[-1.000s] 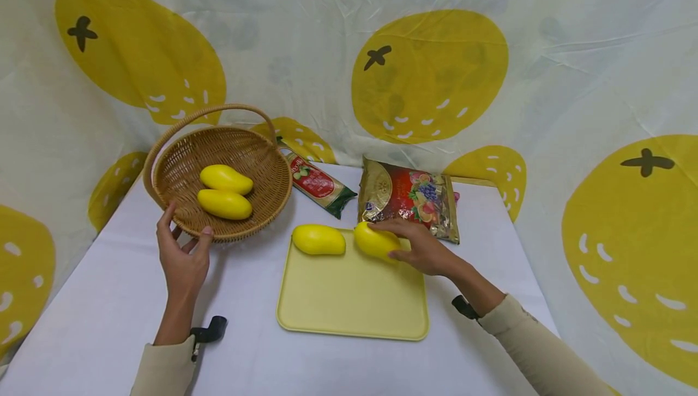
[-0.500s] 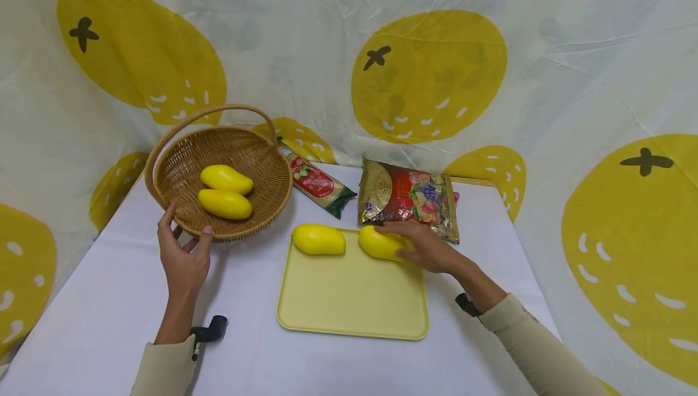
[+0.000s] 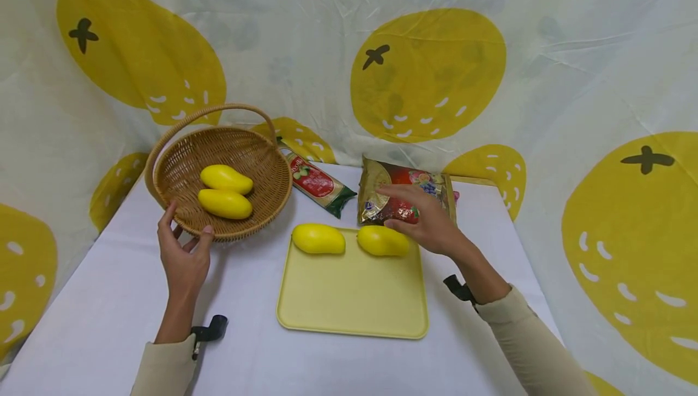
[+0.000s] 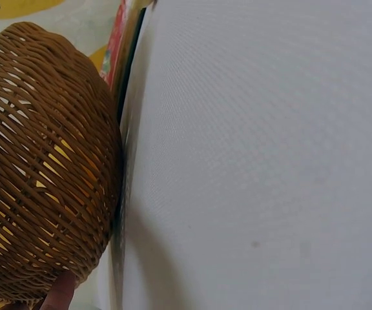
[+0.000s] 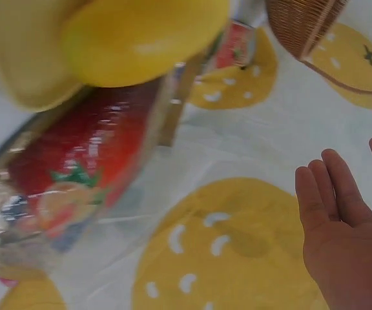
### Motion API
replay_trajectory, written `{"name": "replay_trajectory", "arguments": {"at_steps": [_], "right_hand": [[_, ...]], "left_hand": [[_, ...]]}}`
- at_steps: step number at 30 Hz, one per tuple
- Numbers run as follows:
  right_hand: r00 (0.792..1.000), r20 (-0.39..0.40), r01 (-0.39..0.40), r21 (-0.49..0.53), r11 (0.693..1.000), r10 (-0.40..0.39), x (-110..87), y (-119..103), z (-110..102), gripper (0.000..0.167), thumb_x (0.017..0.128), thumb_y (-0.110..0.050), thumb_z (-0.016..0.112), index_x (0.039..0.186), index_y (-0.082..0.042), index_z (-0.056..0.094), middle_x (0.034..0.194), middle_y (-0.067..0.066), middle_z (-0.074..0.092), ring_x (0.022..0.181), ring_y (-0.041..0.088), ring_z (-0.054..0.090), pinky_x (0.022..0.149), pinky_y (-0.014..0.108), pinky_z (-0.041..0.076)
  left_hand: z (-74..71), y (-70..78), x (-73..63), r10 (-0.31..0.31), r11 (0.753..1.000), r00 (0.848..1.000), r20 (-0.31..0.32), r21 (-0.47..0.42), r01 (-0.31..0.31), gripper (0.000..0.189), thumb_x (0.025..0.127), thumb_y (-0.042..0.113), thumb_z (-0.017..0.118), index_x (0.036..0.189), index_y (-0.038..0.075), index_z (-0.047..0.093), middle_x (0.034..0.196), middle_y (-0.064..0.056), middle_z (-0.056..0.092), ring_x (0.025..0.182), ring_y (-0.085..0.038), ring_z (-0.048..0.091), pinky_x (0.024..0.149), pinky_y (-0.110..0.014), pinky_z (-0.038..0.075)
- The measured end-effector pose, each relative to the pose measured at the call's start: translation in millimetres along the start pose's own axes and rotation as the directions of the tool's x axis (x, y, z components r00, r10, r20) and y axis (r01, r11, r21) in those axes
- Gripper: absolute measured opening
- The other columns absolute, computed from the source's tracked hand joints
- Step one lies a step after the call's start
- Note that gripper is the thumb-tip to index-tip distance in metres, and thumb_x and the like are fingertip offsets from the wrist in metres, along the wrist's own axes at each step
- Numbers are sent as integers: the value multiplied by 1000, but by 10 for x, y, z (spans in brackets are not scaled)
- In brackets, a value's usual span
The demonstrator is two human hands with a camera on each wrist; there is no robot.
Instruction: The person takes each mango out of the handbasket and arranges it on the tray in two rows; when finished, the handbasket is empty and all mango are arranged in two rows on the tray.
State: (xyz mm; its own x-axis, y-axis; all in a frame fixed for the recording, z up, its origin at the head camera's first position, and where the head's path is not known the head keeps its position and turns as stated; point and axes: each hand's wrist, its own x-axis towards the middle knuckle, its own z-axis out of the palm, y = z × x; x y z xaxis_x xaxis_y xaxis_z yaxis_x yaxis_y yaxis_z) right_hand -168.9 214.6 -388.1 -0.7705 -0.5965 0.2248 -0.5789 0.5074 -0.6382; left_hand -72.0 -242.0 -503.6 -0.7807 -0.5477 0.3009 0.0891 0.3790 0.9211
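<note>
My left hand point(image 3: 184, 263) holds the near rim of a wicker basket point(image 3: 267, 172), thumb and fingers spread along it. The basket tilts toward me. Two yellow mangoes, an upper one point(image 3: 226, 179) and a lower one point(image 3: 225, 204), lie side by side inside. In the left wrist view, a fingertip point(image 4: 60, 290) touches the woven basket wall point(image 4: 50, 155). On the yellow tray point(image 3: 351, 299), a left mango point(image 3: 319, 238) and a right mango point(image 3: 383, 241) lie along the back edge. My right hand point(image 3: 431, 220) hovers just above and right of the right mango, holding nothing.
A red and gold fruit-printed bag point(image 3: 392, 181) lies behind the tray. Between it and the basket is a slim red and green packet point(image 3: 316, 183). A white cloth covers the table point(image 3: 245, 353), and a fruit-patterned curtain point(image 3: 305, 33) hangs behind.
My right hand has let go of the right mango and risen off it, fingers spreading. That mango has shifted slightly right on the tray. My left hand and the basket are nearly still.
</note>
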Motion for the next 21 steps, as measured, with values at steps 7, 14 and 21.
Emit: {"name": "replay_trajectory", "arguments": {"at_steps": [7, 14, 21], "right_hand": [[994, -63, 92, 60, 994, -88, 233, -299, 31, 67, 90, -14, 86, 152, -21, 61, 156, -1, 60, 144, 23, 51, 120, 56, 42], [988, -39, 156, 162, 974, -151, 479, -509, 200, 69, 89, -16, 87, 152, -20, 61, 156, -2, 59, 142, 19, 52, 105, 44, 56], [976, -50, 218, 217, 951, -213, 760, -662, 446, 68, 89, -17, 87, 152, -15, 61, 155, 0, 60, 141, 19, 55, 111, 47, 53]], "left_hand": [[-6, -7, -7, -4, 1000, 1000, 3, -5, 4, 81, 99, 10, 72, 167, 23, 29, 172, 1, 28, 146, -41, 44, 90, -5, 46], [-2, 7, 0, -5, 1000, 1000, 2, -23, 5, 81, 99, 10, 72, 167, 22, 30, 172, 1, 28, 145, -41, 44, 89, -5, 46], [6, 9, 10, -4, 1000, 1000, -4, -23, 4, 82, 98, 6, 71, 167, 23, 30, 172, 1, 28, 145, -41, 45, 90, -5, 46]]}}
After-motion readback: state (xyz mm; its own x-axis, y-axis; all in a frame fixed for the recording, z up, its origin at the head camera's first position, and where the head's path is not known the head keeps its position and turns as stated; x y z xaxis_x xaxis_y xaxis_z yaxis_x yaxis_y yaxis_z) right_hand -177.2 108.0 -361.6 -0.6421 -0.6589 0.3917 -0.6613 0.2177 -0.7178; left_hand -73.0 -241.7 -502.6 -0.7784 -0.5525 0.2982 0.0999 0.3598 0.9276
